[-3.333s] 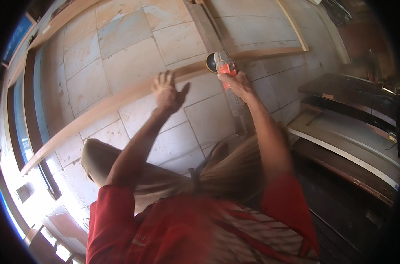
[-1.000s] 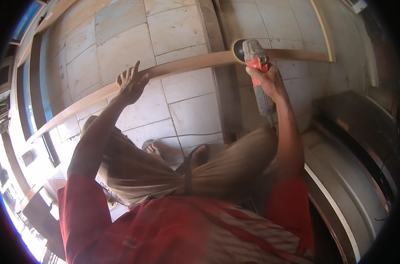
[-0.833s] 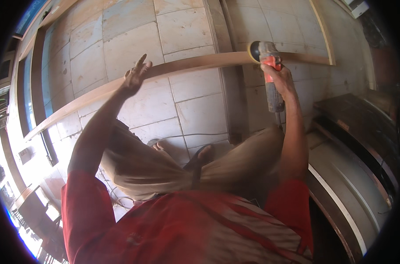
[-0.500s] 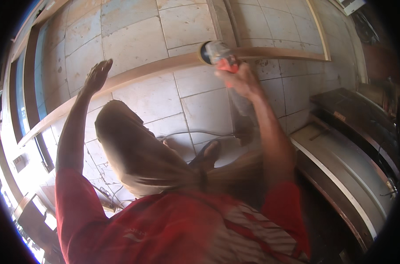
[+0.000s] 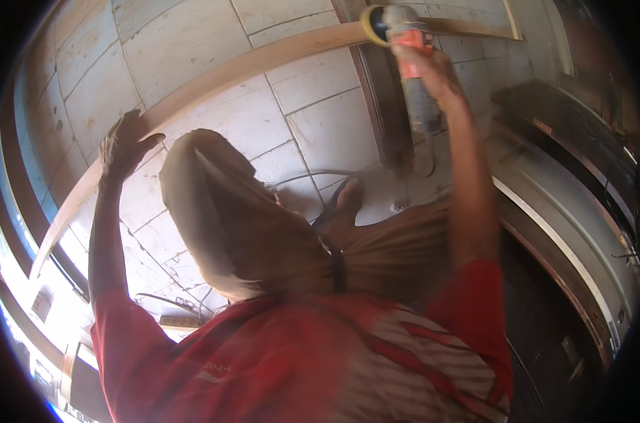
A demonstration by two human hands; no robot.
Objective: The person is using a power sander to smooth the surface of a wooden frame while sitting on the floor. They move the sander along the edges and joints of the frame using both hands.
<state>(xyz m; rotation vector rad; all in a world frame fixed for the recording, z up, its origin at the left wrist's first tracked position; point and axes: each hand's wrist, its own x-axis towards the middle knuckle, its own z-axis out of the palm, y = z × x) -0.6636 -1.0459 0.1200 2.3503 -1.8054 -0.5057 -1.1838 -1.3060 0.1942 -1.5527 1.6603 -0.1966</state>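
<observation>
A long, narrow wooden strip [image 5: 263, 56] runs across the view, curving in the fisheye from lower left to upper right. My right hand [image 5: 436, 74] is closed around an angle grinder [image 5: 420, 102] with an orange-red and grey body. The grinder's round disc [image 5: 374, 27], with a yellowish edge, is at the strip and appears to touch it. On the left, my left hand [image 5: 125, 146] straddles the strip, fingers at its far side and thumb at its near side. The fingertips are partly hidden, but the hand appears to grip the wood.
A dark beam [image 5: 387, 106] lies under the strip on the tiled floor [image 5: 320, 127]. A cable [image 5: 320, 173] crosses the tiles near my feet [image 5: 348, 194]. Long boards or panels [image 5: 566, 233] are stacked at the right. More boards [image 5: 25, 148] stand at the left edge.
My left hand has come from raised, with fingers stretched, down onto the strip. My right hand and the grinder have moved right and farther away along the wood. The view has shifted too.
</observation>
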